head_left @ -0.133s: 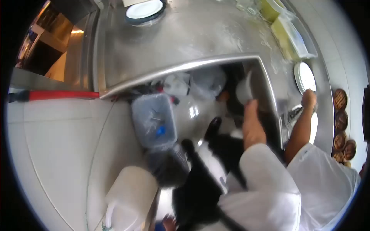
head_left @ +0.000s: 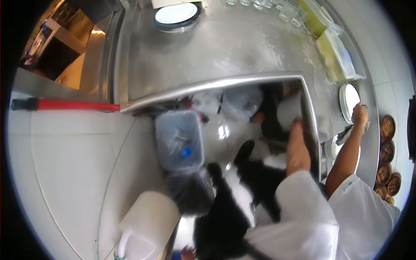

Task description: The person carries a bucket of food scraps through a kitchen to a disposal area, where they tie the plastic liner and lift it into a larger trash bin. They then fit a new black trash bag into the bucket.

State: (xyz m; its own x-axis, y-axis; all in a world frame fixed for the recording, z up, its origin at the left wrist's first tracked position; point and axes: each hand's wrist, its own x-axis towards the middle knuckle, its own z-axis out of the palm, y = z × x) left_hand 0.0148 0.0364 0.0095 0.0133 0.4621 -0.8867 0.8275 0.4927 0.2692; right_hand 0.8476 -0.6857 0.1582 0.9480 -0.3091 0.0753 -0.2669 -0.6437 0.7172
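Note:
My left hand [head_left: 297, 126] reaches over the opening below the steel counter, closed at the edge of a white round dish [head_left: 289, 112]. The dish hangs in shadow, and most of those fingers are hidden behind it. Further right, my right hand [head_left: 359, 115] is closed around a crumpled grey cloth [head_left: 345, 135] that trails below the fingers. Just above that hand is a stack of white plates [head_left: 349, 100] on the counter. More white dishes [head_left: 356, 158] lie partly behind my right forearm.
A lined bin [head_left: 180, 141] and a white jug [head_left: 149, 223] stand on the left. The counter [head_left: 203, 52] bears plates [head_left: 177, 14], glasses [head_left: 288, 11] and yellowish tubs [head_left: 333, 56]. Round woven baskets [head_left: 387, 128] line the right. A red handle [head_left: 78, 105] juts from the left.
The whole scene has shifted slightly right and down as my head moved. Both hands keep about the same places beside the dish and the plates.

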